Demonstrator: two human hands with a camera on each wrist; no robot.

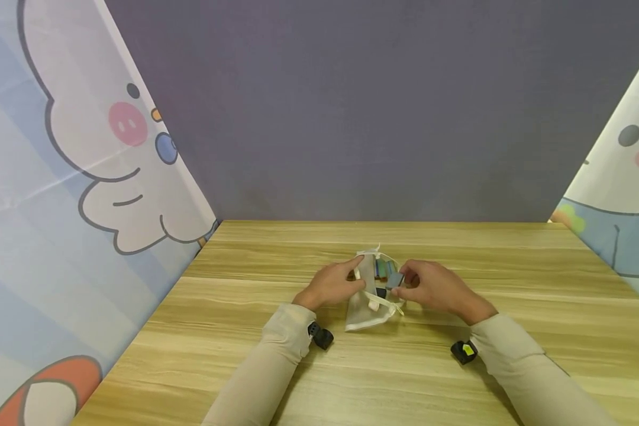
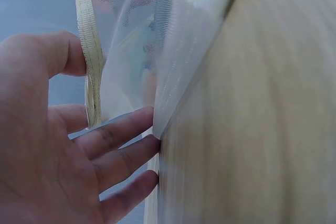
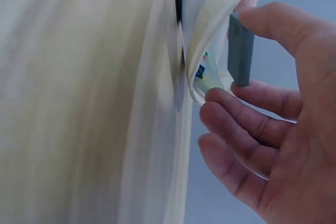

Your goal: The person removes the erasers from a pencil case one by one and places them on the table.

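A white mesh drawstring bag (image 1: 369, 312) lies on the table with its mouth spread. My left hand (image 1: 332, 284) holds the bag's rim (image 2: 90, 51) by thumb and index finger, its other fingers against the mesh and the tabletop. Between thumb and index finger my right hand (image 1: 438, 287) pinches a small, flat grey block (image 3: 241, 50) at the bag's mouth. Inside sit a green piece (image 1: 381, 269), a bluish piece (image 1: 390, 267) and a black piece (image 1: 381, 292), partly hidden by mesh and block.
The wood-grain table (image 1: 234, 284) runs back to a dark grey panel (image 1: 351, 112). Cartoon-printed cloths hang at the left (image 1: 69, 195) and right (image 1: 625, 177). White drawstring ends (image 1: 399, 309) lie loose beside the bag.
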